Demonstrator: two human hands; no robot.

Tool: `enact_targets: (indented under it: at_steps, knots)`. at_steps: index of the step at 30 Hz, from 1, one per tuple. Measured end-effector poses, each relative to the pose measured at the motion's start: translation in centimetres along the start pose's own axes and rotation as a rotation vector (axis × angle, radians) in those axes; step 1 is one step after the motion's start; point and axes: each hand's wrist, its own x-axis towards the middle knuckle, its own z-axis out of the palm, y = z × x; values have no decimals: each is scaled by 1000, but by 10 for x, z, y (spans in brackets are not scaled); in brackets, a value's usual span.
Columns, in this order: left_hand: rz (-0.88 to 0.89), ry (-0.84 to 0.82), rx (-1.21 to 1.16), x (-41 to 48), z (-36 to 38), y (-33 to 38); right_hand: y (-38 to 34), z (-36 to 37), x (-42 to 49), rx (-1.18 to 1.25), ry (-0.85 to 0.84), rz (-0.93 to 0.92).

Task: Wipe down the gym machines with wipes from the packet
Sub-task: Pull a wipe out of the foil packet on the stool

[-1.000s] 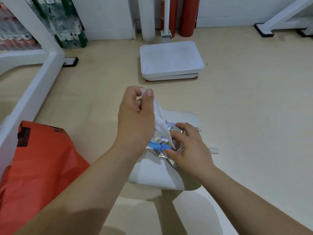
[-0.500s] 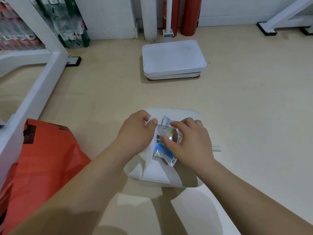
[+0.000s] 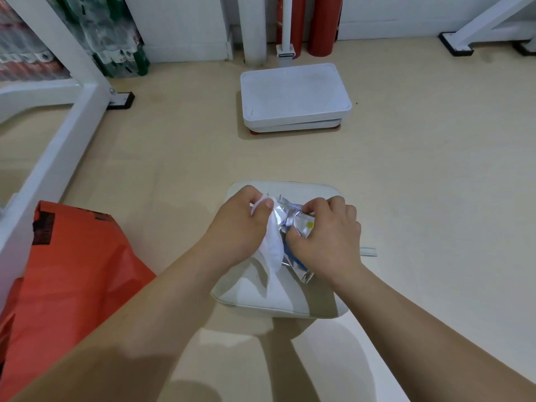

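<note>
Right now your left hand (image 3: 237, 227) pinches a white wipe (image 3: 272, 248) between the thumb and curled fingers, and the sheet hangs down from the thumb tip in a loose fold. Your right hand (image 3: 327, 242) is clenched around the silver foil wipe packet (image 3: 303, 226), thumb and fingers squeezing its crumpled body. The packet shows blue print and a small yellow dot, and its lower corner sticks out below your palm. The wipe lies against the packet's left side; whether its end sits inside the opening cannot be told from this view. Both hands are close together, held just over a white padded seat (image 3: 278, 300), and the wipe's lower edge reaches down toward the cushion. A pale strap loop (image 3: 368, 252) pokes out at the seat's right edge. To your left, near that forearm, lies an orange plastic bag (image 3: 72, 271) with black print. Beyond it a white machine frame (image 3: 69, 126) slants across the beige floor (image 3: 435, 184) to a black foot (image 3: 121, 99). Straight ahead, well apart from the seat, stands a white platform scale (image 3: 295, 94). Behind it, red cylinders (image 3: 322, 24) stand by the wall, and wrapped packs of bottles (image 3: 116, 39) stand at the upper left.
</note>
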Motion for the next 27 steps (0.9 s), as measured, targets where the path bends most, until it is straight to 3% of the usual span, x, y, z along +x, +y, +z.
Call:
enact_targets:
  at_steps: [5,8,11,13,16,19,21,27]
  knots:
    - [7,2,35,2,5,0,-4,1,2,27,-40,57]
    - [-29,69,-100,3,3,3,-7,-7,8,90,-96,78]
    - [-35,101,-270,3,-3,14,-12,-29,11,278,-112,57]
    - [-55,24,-403,2,-3,23,-18,-48,8,497,-105,22]
    - [-77,-103,-572,0,1,37,-22,-69,7,838,-339,153]
    - [-112,-156,-688,-1,5,50,-15,-85,8,979,-580,310]
    - [-128,-169,-728,-4,6,55,-11,-97,9,1032,-534,374]
    - [-259,-190,-666,-46,6,99,-29,-147,-9,989,-163,428]
